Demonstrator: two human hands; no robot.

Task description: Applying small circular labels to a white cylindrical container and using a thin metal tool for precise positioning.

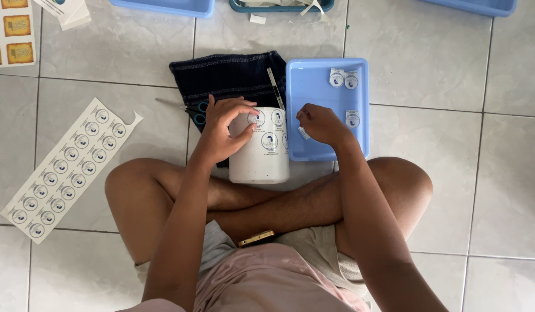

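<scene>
A: Far left first?

B: Long white sticker sheet w/ two rows of round blue-and-white labels (68, 167), flat on the pale tiled floor (440, 190), slanting from near-left up to far-right. Well apart from both hands. Small scissors w/ blue handles (189, 110) just left of the left hand, partly on the dark navy folded cloth (230, 75).

A: Left hand?

B: Left hand (227, 130) curled over the top left edge of the white round tub (260, 147), fingers bent, thumb pressed on its side beside a round label already on it. Gripping the tub, not open.

A: Where's the tub vs. the hands?

B: Between them, just far of the crossed legs; it looks upright, long axis pointing at the camera. Left hand touches it; right doesn't.

A: Right hand?

B: Right hand (322, 124) just right of the tub, fingers pinched shut on a small white cut label (304, 133), over the near-left part of the light blue plastic tray (328, 95). Three more cut labels (344, 78) lie in the tray, farther right.
</scene>
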